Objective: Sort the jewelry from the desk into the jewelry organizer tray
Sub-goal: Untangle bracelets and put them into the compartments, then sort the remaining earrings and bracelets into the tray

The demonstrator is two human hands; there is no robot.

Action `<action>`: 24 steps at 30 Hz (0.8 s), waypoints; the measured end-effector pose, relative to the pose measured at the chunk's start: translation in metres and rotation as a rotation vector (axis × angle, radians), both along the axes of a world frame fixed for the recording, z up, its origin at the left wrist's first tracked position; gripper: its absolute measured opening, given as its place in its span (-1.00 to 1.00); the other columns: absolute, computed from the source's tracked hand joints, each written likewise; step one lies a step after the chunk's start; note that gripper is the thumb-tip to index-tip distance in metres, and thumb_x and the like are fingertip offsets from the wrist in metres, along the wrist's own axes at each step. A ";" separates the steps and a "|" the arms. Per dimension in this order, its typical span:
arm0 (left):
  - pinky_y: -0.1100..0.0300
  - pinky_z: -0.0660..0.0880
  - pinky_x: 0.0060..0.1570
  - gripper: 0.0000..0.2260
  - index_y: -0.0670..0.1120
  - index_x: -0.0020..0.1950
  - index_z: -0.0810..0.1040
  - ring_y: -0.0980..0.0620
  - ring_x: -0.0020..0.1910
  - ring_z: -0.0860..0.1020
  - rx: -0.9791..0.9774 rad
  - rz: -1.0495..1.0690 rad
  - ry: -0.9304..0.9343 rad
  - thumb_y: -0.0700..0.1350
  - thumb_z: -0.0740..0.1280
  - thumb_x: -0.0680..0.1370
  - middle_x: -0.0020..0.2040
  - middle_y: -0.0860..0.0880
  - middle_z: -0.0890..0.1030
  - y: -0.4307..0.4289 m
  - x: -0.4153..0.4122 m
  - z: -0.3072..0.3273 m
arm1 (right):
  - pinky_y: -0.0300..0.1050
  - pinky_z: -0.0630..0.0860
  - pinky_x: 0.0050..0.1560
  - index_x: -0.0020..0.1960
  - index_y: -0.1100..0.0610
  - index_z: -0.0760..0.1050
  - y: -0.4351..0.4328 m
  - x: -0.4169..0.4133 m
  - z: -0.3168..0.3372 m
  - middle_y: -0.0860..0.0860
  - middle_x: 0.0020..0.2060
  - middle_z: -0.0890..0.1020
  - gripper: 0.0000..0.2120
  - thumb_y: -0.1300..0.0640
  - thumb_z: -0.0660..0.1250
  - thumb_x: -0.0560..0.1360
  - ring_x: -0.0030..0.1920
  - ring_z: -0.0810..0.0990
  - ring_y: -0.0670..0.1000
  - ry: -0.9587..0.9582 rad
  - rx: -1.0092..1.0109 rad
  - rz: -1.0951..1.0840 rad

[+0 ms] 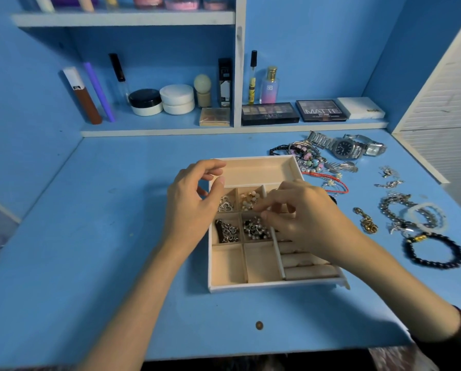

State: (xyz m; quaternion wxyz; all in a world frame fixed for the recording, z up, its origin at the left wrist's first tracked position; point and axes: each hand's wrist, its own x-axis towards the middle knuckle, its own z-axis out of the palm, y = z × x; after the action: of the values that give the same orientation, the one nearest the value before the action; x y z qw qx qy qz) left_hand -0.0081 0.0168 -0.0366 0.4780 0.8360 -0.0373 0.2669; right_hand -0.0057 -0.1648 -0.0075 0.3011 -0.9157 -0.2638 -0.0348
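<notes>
A cream jewelry organizer tray (256, 167) lies in the middle of the blue desk. Several of its small square compartments hold jewelry: silver pieces (225, 204), pearl earrings (249, 200), a dark chain piece (226, 231), beaded pieces (254, 228). My left hand (194, 204) hovers over the tray's left edge with fingers loosely curled, holding nothing I can see. My right hand (301, 220) is over the tray's right part, its fingertips pinched together above the middle compartments; what they pinch is too small to tell. Loose jewelry lies on the desk to the right.
Right of the tray lie two watches (345, 148), beaded bracelets (306, 155), a red cord bracelet (328, 178), a gold chain (367, 222), silver chains (396, 210), a white bracelet (427, 216) and a black bead bracelet (435, 250). Cosmetics fill the back shelf (157, 129).
</notes>
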 end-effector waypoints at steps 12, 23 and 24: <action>0.40 0.40 -0.03 -0.83 0.02 0.03 0.59 0.15 0.06 0.48 0.210 -0.183 0.030 -0.19 0.32 0.50 -0.03 0.14 0.59 -0.046 -0.004 0.028 | -0.46 0.31 -0.26 -0.13 0.06 0.65 -0.038 -0.001 0.003 -0.15 -0.39 0.48 -0.91 0.22 0.40 0.42 -0.33 0.43 -0.26 -0.010 0.140 -0.067; 0.35 0.28 -0.02 -0.85 0.04 0.04 0.57 0.11 0.02 0.42 0.362 -0.463 0.098 -0.13 0.30 0.51 -0.06 0.13 0.60 -0.149 0.008 0.032 | -0.40 0.32 -0.33 -0.16 0.04 0.63 -0.141 -0.011 0.003 -0.10 -0.41 0.53 -0.88 0.23 0.35 0.45 -0.40 0.43 -0.16 0.051 0.261 -0.444; 0.33 0.25 -0.04 -0.87 0.04 0.03 0.57 0.09 0.00 0.42 0.389 -0.492 0.106 -0.12 0.30 0.51 -0.08 0.14 0.59 -0.157 0.009 0.030 | -0.41 0.32 -0.34 -0.15 0.06 0.64 -0.150 -0.012 0.003 -0.10 -0.41 0.52 -0.88 0.23 0.35 0.45 -0.41 0.42 -0.17 0.049 0.264 -0.469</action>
State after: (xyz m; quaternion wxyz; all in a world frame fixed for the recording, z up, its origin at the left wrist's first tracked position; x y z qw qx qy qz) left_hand 0.0009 -0.1397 -0.0064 0.3606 0.8904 -0.2638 0.0872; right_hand -0.0178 -0.3143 -0.0042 0.4077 -0.9053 -0.0300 -0.1154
